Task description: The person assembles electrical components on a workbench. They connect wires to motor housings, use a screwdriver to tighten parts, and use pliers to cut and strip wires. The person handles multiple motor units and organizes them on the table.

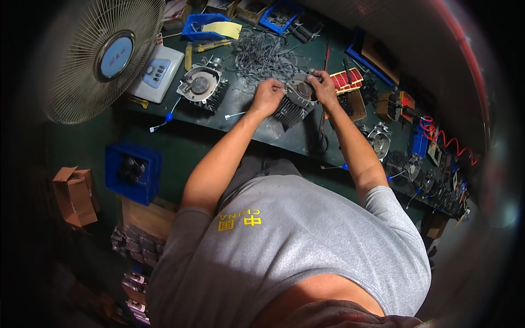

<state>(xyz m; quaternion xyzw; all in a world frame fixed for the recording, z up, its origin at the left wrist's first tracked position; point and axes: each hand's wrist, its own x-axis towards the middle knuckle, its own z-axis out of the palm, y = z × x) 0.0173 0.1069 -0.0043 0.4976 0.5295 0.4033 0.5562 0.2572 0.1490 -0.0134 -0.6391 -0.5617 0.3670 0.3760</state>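
A finned metal housing [302, 90] with a round dark centre stands on the green workbench, between my two hands. My left hand [268, 97] is closed in a pinch at its left edge; whatever the fingertips hold is too small to make out. Gripping the housing's right rim, my right hand [324, 87] has its fingers and thumb curled round the edge. Black cooling fins [290, 113] stick out toward me below the housing. Just behind my left hand spreads a tangled heap of grey cable pieces [260, 54].
Another finned housing [200, 85] sits left, beside a white-based fan [115, 57]. Blue bins [202, 27] line the back. Red label sheets [347, 80], scissors [324, 142] and more housings [379, 141] lie right, near a coiled red hose [445, 139]. A blue crate [133, 191] is lower left.
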